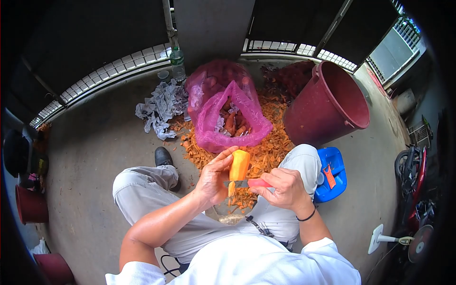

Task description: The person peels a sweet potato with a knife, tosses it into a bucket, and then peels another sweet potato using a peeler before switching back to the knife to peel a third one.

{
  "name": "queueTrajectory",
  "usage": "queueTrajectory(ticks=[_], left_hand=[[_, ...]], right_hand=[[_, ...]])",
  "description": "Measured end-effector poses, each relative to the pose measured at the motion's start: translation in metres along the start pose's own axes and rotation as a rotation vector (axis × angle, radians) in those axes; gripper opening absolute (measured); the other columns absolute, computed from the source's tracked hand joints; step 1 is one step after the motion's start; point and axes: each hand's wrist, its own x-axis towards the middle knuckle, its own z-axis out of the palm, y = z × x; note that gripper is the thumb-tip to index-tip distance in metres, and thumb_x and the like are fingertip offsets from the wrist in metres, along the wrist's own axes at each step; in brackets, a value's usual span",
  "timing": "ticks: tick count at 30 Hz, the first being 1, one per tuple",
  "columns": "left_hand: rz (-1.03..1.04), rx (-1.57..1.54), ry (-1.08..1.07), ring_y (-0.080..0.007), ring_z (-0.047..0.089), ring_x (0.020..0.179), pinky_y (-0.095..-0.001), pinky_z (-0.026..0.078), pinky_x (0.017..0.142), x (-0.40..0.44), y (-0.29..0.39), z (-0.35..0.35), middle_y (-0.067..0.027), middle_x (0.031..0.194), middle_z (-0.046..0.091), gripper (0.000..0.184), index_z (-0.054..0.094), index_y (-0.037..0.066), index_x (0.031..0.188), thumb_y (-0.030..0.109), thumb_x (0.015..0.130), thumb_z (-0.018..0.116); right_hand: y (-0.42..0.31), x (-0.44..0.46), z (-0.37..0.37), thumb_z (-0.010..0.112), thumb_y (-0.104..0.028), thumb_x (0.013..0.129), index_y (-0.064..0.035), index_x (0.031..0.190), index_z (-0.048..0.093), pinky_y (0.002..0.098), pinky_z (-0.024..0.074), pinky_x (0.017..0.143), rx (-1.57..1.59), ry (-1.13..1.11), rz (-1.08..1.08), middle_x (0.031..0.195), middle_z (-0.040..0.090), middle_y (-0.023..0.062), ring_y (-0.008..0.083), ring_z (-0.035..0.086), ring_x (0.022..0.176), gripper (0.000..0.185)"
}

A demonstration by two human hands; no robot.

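Note:
My left hand (213,180) is closed around a partly peeled orange sweet potato (240,164), held upright above my lap. My right hand (285,187) grips the red handle of a knife (241,183). The knife's blade lies across the lower part of the sweet potato, and a strip of peel (231,189) hangs beside it. Beyond my hands, an open pink mesh bag (209,123) holds reddish-brown roots (230,124) and crumpled paper. Orange peelings (270,118) cover the floor around the bag.
A large maroon bin (304,114) leans at the right of the peelings. By my right knee sits a blue container (338,183) with an orange item inside. Crumpled paper (164,107) and a plastic bottle (177,64) are at the left. A fan (420,244) stands at lower right.

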Motion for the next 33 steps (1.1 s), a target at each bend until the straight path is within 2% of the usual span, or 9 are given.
queueTrajectory(ticks=[12,14,18,24,27,29,33], left_hand=[[-0.126,-0.081,-0.069,-0.0254,0.064,0.123,-0.0483,0.052,0.107,-0.005,0.000,0.000,-0.0092,0.137,0.065,0.045,0.056,0.010,0.148,0.026,0.105,0.057],[-0.133,-0.066,-0.069,-0.0257,0.065,0.123,-0.0487,0.052,0.107,-0.004,0.000,0.001,-0.0094,0.137,0.064,0.045,0.056,0.010,0.147,0.027,0.106,0.056],[-0.154,-0.095,-0.073,-0.0256,0.064,0.124,-0.0479,0.053,0.107,-0.005,0.002,-0.002,-0.0101,0.137,0.064,0.044,0.056,0.011,0.148,0.027,0.107,0.054],[-0.120,-0.181,-0.134,-0.0256,0.064,0.125,-0.0494,0.053,0.107,0.001,-0.002,-0.008,-0.0115,0.138,0.064,0.044,0.053,0.006,0.148,0.024,0.108,0.052],[-0.127,-0.204,-0.167,-0.0266,0.064,0.125,-0.0498,0.053,0.106,-0.003,-0.004,-0.004,-0.0124,0.139,0.063,0.044,0.052,0.005,0.148,0.023,0.108,0.052],[-0.128,-0.200,-0.161,-0.0274,0.064,0.125,-0.0500,0.053,0.106,-0.004,-0.005,-0.003,-0.0127,0.140,0.062,0.044,0.052,0.005,0.148,0.022,0.108,0.051],[-0.131,-0.237,-0.146,-0.0294,0.063,0.127,-0.0518,0.053,0.105,0.002,-0.005,-0.008,-0.0124,0.139,0.062,0.045,0.051,0.005,0.149,0.025,0.108,0.049]], right_hand=[[-0.002,0.005,-0.014,0.088,-0.032,0.079,-0.0081,0.076,0.069,0.0398,0.0422,0.048,0.023,-0.021,-0.030,0.059,0.054,0.0076,0.0260,0.057,0.052,0.031],[-0.003,0.003,-0.014,0.085,-0.037,0.081,-0.0084,0.075,0.067,0.0399,0.0443,0.047,0.051,-0.071,-0.081,0.060,0.054,0.0069,0.0261,0.059,0.052,0.034],[-0.003,0.004,-0.015,0.085,-0.037,0.081,-0.0089,0.076,0.067,0.0406,0.0444,0.047,0.022,-0.072,-0.078,0.060,0.053,0.0067,0.0262,0.059,0.052,0.033],[0.004,0.009,-0.021,0.086,-0.031,0.081,-0.0073,0.077,0.070,0.0397,0.0429,0.049,-0.020,0.040,-0.049,0.059,0.054,0.0091,0.0271,0.058,0.051,0.029],[0.011,0.008,-0.029,0.085,-0.028,0.083,-0.0056,0.083,0.072,0.0388,0.0439,0.050,-0.078,0.060,0.007,0.062,0.058,0.0101,0.0283,0.059,0.054,0.025],[0.015,0.009,-0.033,0.081,-0.030,0.088,-0.0054,0.085,0.071,0.0399,0.0477,0.052,-0.087,0.147,0.136,0.068,0.062,0.0100,0.0302,0.063,0.058,0.027],[0.020,0.004,-0.030,0.078,-0.028,0.093,-0.0015,0.093,0.073,0.0370,0.0482,0.055,-0.056,0.254,0.236,0.073,0.067,0.0126,0.0294,0.064,0.061,0.027]])
